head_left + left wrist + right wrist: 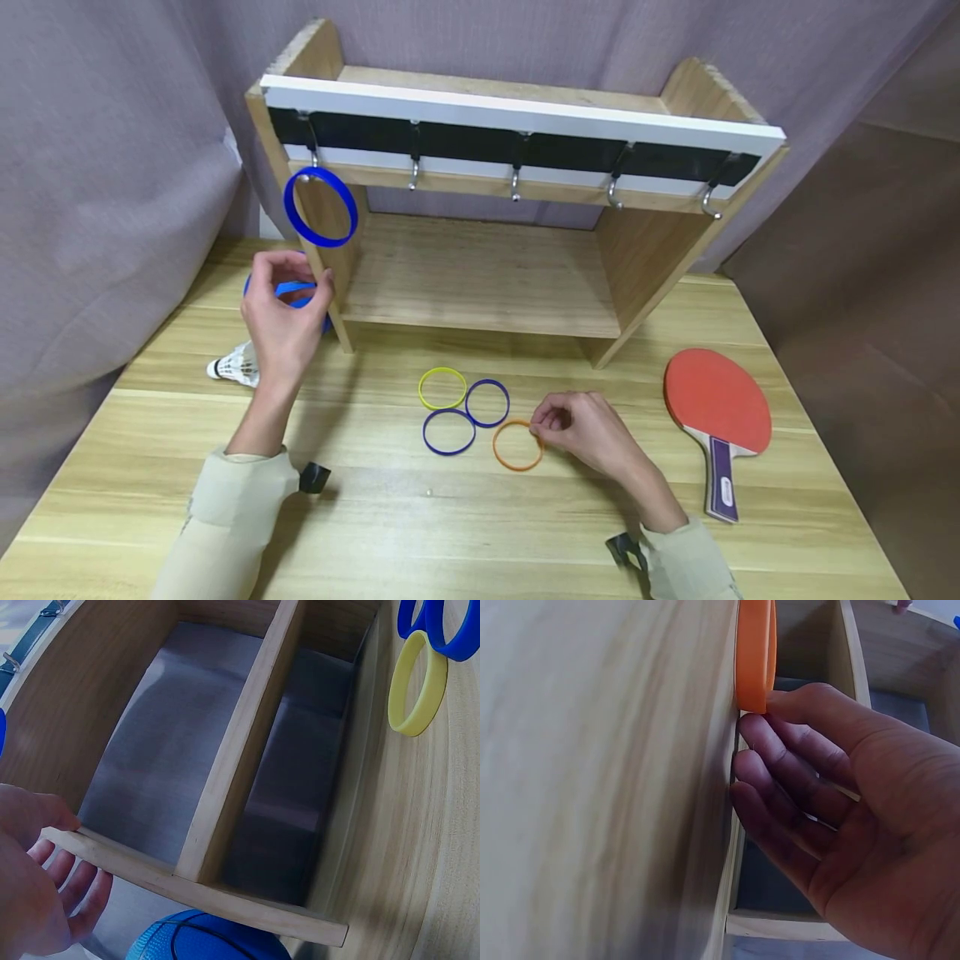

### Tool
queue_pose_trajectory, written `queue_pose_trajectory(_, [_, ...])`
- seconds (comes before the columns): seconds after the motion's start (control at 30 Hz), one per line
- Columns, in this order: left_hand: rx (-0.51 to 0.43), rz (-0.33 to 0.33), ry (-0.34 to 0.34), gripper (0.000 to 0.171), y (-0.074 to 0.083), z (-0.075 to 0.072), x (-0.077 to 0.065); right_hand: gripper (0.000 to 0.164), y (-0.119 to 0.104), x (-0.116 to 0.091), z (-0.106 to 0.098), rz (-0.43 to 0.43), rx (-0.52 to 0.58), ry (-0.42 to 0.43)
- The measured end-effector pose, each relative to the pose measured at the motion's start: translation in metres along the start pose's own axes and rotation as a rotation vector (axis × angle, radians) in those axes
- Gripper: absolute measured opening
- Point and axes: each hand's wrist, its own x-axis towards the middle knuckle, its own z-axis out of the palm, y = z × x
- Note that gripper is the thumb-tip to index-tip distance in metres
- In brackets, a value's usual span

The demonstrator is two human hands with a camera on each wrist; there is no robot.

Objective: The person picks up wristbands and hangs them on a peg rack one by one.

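My right hand [585, 429] is at the right edge of an orange ring [517, 468] on the table, pinching its rim between thumb and fingertips. In the right wrist view the orange ring [754, 660] stands out past the thumb tip. My left hand [285, 321] holds the left side panel of a wooden shelf [142, 866], thumb on one face and fingers on the other. Above that hand, a blue ring [347, 193] hangs on the leftmost hook. A yellow ring [442, 369] and two dark blue rings [448, 453] [487, 381] lie left of the orange one.
Several metal hooks [515, 179] line the black strip on the shelf's front. A red table tennis paddle [717, 400] lies at the right. Left of the shelf are a shuttlecock [238, 364] and a blue object [202, 937], partly hidden. Grey curtain [112, 150] hangs behind.
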Motion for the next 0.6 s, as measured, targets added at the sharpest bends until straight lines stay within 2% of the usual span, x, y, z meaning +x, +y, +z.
queue_pose_trajectory(0.1, [0.002, -0.007, -0.001, 0.03, 0.011, 0.0, -0.001, 0.011, 0.0, 0.0, -0.001, -0.001, -0.002, 0.007])
queue_pose_trajectory(0.23, [0.004, -0.007, -0.003, 0.03, 0.014, 0.0, -0.002, 0.011, -0.002, -0.001, -0.002, 0.004, 0.021, 0.014])
queue_pose_trajectory(0.37, [0.007, 0.006, -0.005, 0.03, -0.008, -0.001, 0.001, 0.011, -0.003, -0.002, -0.004, 0.014, 0.081, 0.01])
queue_pose_trajectory(0.47, [0.01, 0.009, -0.006, 0.031, -0.017, -0.001, 0.002, 0.011, -0.004, -0.003, -0.005, 0.021, 0.121, 0.005])
queue_pose_trajectory(0.6, [0.008, -0.002, -0.008, 0.031, 0.001, -0.001, 0.0, 0.012, -0.004, -0.003, -0.006, 0.025, 0.153, 0.001])
